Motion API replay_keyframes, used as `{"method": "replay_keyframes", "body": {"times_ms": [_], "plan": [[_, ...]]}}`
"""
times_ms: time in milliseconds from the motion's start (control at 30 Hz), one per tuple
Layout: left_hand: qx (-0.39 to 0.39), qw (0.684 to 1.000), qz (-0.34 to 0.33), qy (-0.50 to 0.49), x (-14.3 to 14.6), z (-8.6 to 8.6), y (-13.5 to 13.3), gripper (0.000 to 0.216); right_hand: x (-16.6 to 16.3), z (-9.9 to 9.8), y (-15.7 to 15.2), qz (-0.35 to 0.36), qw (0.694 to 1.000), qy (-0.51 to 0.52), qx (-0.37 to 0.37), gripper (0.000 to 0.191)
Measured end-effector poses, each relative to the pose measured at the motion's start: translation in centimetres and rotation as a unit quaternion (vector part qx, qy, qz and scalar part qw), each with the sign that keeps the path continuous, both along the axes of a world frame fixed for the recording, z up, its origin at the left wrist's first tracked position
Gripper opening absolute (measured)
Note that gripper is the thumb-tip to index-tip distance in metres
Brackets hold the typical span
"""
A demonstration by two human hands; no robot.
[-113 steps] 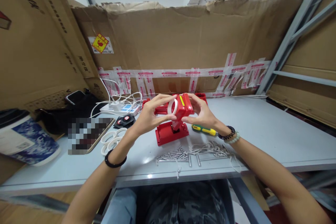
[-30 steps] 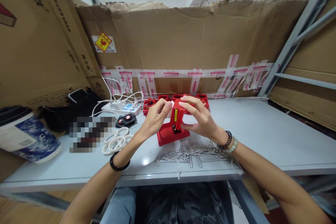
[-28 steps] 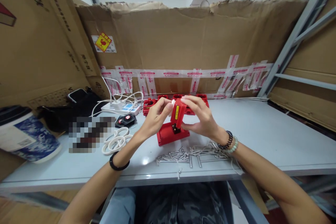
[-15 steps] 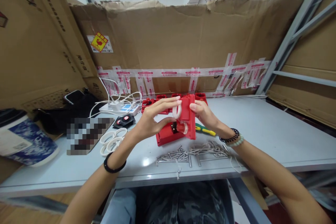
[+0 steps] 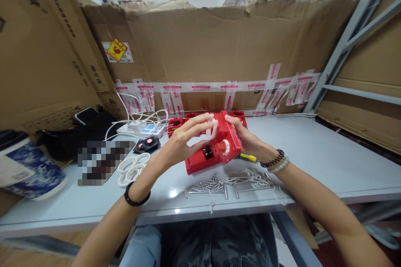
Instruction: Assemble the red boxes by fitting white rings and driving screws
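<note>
A torn cardboard wall (image 5: 219, 46) stands along the back edge of the pale grey worktop (image 5: 328, 162). At the left edge sits a blue-and-white paper cup (image 5: 28, 171), with a white power strip (image 5: 142, 129) and its cables further back.

Both hands meet above the middle of the worktop and hold a red box (image 5: 227, 135) in the air, tilted so that its face with a round red button (image 5: 223, 147) looks toward the camera. The right hand (image 5: 250, 142) is wrapped round the box from behind, fingertips at its top right edge. The left hand (image 5: 180, 146) has its fingers stretched out – their tips pinch a white ring (image 5: 212, 129) against the top left of the box, while the thumb braces lower down.

Right under the box a flat red base (image 5: 196, 164) lies on the worktop. A row of small red parts (image 5: 178, 123) stands behind it, near the back edge. A heap of screws (image 5: 225, 181) lies by the front edge, below the hands. Loose white rings (image 5: 133, 167) lie left of the base, and a yellow-green screwdriver (image 5: 249, 157) shows just behind the right wrist.
</note>
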State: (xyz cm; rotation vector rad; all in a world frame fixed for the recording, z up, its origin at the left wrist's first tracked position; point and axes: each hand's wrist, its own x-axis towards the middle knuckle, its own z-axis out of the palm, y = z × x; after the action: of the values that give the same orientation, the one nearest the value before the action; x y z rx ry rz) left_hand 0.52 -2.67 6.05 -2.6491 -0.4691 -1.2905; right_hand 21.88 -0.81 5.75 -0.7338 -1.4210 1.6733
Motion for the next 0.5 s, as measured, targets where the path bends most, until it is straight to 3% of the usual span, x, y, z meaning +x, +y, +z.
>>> {"method": "replay_keyframes", "body": {"times_ms": [100, 233, 333, 500], "plan": [[-0.076, 0.996, 0.009, -0.034, -0.06, 0.07, 0.08, 0.056, 0.07, -0.21, 0.15, -0.022, 1.000, 0.011, -0.001, 0.051], [-0.155, 0.986, 0.016, -0.059, 0.25, -0.33, 0.10, 0.049, 0.00, -0.39, -0.22, -0.011, 0.997, -0.030, 0.067, 0.055], [-0.138, 0.988, 0.017, -0.072, 0.42, -0.53, 0.13, 0.047, -0.20, -0.64, -0.47, -0.012, 0.994, -0.046, 0.101, 0.056], [-0.047, 0.998, -0.002, -0.044, 0.35, -0.31, -0.16, 0.050, -0.42, -0.64, -0.74, 0.007, 0.995, -0.044, 0.090, 0.055]]}}
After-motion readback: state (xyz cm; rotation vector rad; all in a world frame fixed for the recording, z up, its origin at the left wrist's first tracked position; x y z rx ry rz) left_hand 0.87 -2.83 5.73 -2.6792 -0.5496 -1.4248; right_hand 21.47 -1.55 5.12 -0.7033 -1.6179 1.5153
